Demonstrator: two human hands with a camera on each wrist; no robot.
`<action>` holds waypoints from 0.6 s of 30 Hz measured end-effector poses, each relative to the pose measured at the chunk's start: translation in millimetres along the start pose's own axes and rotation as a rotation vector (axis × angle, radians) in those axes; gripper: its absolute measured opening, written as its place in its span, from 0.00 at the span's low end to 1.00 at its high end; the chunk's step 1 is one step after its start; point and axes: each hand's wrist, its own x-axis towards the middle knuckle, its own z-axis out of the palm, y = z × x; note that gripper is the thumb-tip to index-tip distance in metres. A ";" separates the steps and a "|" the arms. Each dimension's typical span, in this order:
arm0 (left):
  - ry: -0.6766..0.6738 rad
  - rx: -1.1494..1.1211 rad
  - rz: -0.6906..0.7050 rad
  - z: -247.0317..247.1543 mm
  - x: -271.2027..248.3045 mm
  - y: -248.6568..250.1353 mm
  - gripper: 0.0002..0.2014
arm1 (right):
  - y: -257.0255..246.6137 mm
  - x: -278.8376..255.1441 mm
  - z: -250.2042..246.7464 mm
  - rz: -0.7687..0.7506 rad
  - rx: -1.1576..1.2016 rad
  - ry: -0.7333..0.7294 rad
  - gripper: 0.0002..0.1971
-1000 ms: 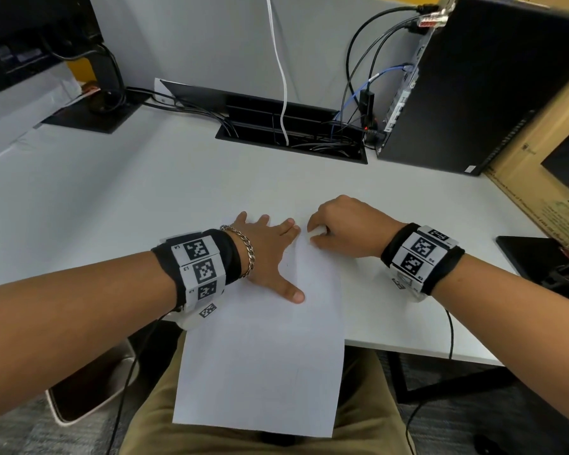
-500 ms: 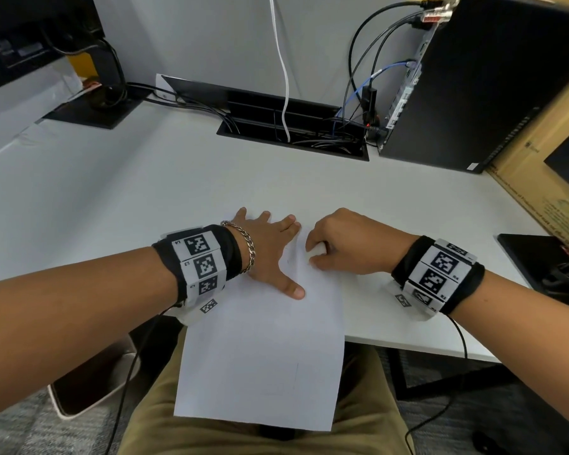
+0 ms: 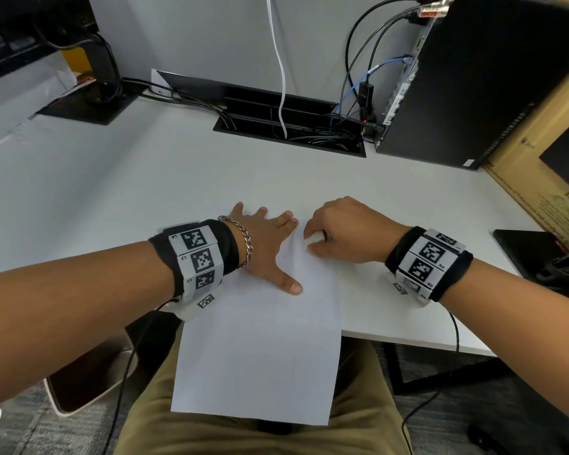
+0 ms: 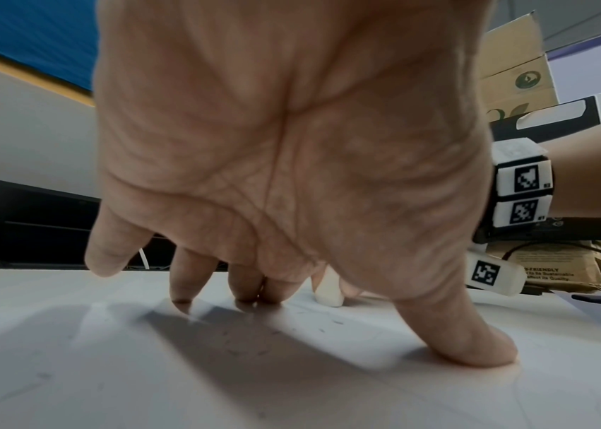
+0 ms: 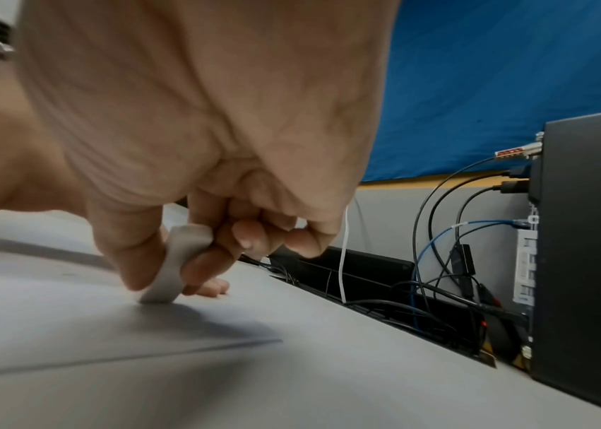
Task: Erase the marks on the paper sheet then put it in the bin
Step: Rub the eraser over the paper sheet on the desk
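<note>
A white paper sheet point(image 3: 260, 349) lies on the white desk point(image 3: 145, 198), its near half hanging over the front edge above my lap. My left hand point(image 3: 266, 244) lies flat with spread fingers, pressing down the sheet's far left part. My right hand point(image 3: 339, 231) pinches a white eraser point(image 3: 314, 238) between thumb and fingers, its tip touching the sheet's far right corner. In the right wrist view the eraser point(image 5: 177, 264) meets the paper. In the left wrist view the eraser point(image 4: 328, 290) shows past my fingers, with eraser crumbs on the sheet point(image 4: 291, 362). No bin is in view.
A black computer tower point(image 3: 473, 80) stands at the back right beside an open cable tray point(image 3: 289, 129) full of cables. A monitor base point(image 3: 89, 106) sits at the back left. A cardboard box point(image 3: 546, 165) stands at the right, and a dark flat item point(image 3: 523, 247) lies by the desk's right edge.
My right hand has slid the eraser back and forth over the sheet's far right corner. The left hand has stayed flat on the paper.
</note>
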 end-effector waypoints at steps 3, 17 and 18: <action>0.000 -0.003 0.002 0.9 0.3 0.1 0.69 | -1.6 0.2 3.4 0.053 0.025 0.027 0.15; 0.074 0.020 -0.026 1.9 -3.6 6.6 0.70 | -4.4 -49.0 11.7 0.235 0.186 0.053 0.14; 0.087 0.035 -0.040 1.8 -4.8 8.9 0.71 | -6.7 -52.1 14.7 0.242 0.189 0.062 0.14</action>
